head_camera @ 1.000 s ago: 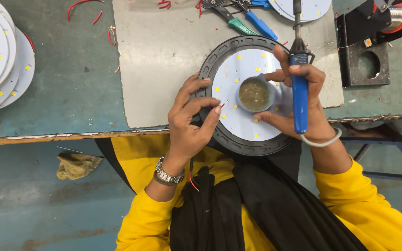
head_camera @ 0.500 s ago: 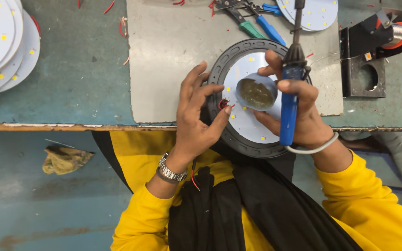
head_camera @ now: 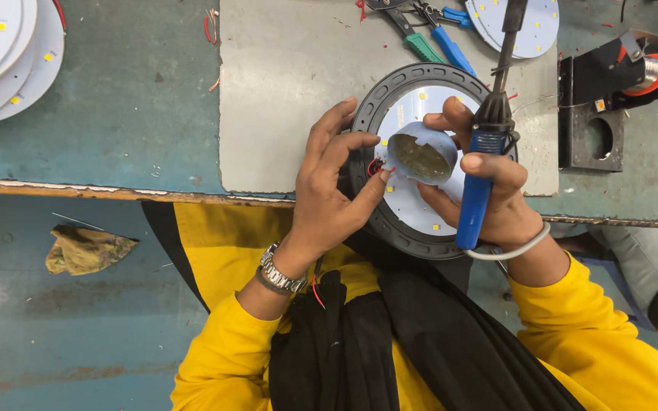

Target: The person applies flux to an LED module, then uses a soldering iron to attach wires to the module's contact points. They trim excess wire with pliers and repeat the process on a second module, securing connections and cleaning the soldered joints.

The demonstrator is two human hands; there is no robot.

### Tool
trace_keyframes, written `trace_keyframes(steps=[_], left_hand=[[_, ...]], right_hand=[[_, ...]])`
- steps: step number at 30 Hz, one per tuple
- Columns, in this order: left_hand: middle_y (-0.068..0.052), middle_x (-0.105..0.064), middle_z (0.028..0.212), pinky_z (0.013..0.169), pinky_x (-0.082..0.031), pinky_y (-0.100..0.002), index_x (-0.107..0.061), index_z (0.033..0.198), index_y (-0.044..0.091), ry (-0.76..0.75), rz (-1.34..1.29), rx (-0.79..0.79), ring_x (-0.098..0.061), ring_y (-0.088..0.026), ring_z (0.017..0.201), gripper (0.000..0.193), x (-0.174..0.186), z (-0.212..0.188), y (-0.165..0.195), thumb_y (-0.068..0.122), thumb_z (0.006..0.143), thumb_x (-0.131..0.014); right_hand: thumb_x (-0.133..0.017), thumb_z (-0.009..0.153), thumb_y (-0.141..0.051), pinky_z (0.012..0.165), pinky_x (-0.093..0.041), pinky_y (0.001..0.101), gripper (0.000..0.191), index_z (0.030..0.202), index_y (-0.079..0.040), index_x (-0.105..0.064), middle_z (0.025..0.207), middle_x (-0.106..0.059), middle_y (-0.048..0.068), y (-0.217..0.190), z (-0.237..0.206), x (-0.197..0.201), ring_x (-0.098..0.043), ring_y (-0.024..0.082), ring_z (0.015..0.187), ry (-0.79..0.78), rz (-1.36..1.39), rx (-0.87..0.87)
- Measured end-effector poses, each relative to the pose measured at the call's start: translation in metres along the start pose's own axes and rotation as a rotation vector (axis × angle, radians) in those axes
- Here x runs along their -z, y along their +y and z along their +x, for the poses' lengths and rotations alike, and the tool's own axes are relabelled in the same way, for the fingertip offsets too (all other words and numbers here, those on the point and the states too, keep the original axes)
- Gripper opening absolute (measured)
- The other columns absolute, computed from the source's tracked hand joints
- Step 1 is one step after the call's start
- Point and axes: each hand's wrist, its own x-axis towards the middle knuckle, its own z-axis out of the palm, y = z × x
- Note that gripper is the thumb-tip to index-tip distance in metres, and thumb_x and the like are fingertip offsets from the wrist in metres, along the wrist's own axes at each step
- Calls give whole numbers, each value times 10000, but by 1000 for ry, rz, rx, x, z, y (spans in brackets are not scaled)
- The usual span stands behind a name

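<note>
Soldering step in hand, by my judgement. My right hand (head_camera: pixel 489 202) is clamping the blue soldering iron (head_camera: pixel 475 199) while its fingers steady the small flux tin (head_camera: pixel 420 156). My left hand (head_camera: pixel 333 190) is pinching a red wire (head_camera: pixel 375 167) against the round LED panel (head_camera: pixel 420 160) at frame centre. Next move calls for tip-to-joint precision. Table edge (head_camera: pixel 116 190) is running just below; pliers (head_camera: pixel 428 34) are crowding the upper margin.

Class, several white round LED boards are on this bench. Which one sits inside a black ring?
The white board under the person's hands, at the near table edge. It alone sits in the black ring; the stacked boards far left and the one at top are bare.
</note>
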Motion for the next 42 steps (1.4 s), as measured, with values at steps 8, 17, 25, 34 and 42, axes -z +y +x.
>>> trace_keyframes(steps=[8,17,25,34,42], left_hand=[[-180,-452,1572,1229,-472,-433,-642,1221,56,13,15,-13,-527,-357,1463,369,-1,-1,-1,101,889,-797],[-189,-464,1559,1224,-473,-431,-652,1209,57,14,24,1,-516,-358,1475,354,-1,0,0,95,885,-787],[-192,-470,1548,1210,-480,-431,-657,1204,61,17,23,6,-512,-356,1475,356,-2,-2,1,95,872,-781],[-187,-480,1549,1186,-494,-427,-659,1204,69,8,44,8,-511,-348,1476,360,-7,3,1,93,866,-781],[-176,-491,1542,1156,-512,-410,-660,1193,66,17,30,19,-542,-339,1451,346,-9,1,1,82,872,-788]], right_hand=[[-781,870,143,1140,-530,482,829,1362,-254,-245,1633,-295,192,0,-2,-2,-509,344,1446,6,17,7],[-805,853,151,1135,-545,479,833,1338,-239,-251,1612,-321,202,1,-5,0,-560,370,1392,13,-56,24],[-827,855,140,1119,-561,472,833,1355,-231,-273,1590,-359,195,-3,-6,0,-589,362,1366,32,-103,36],[-802,849,151,1092,-551,456,827,1361,-246,-287,1603,-354,188,-1,-8,6,-578,372,1378,47,-23,8],[-771,853,138,1107,-555,484,830,1360,-255,-244,1632,-298,190,-1,-21,13,-530,387,1422,40,44,-36]])
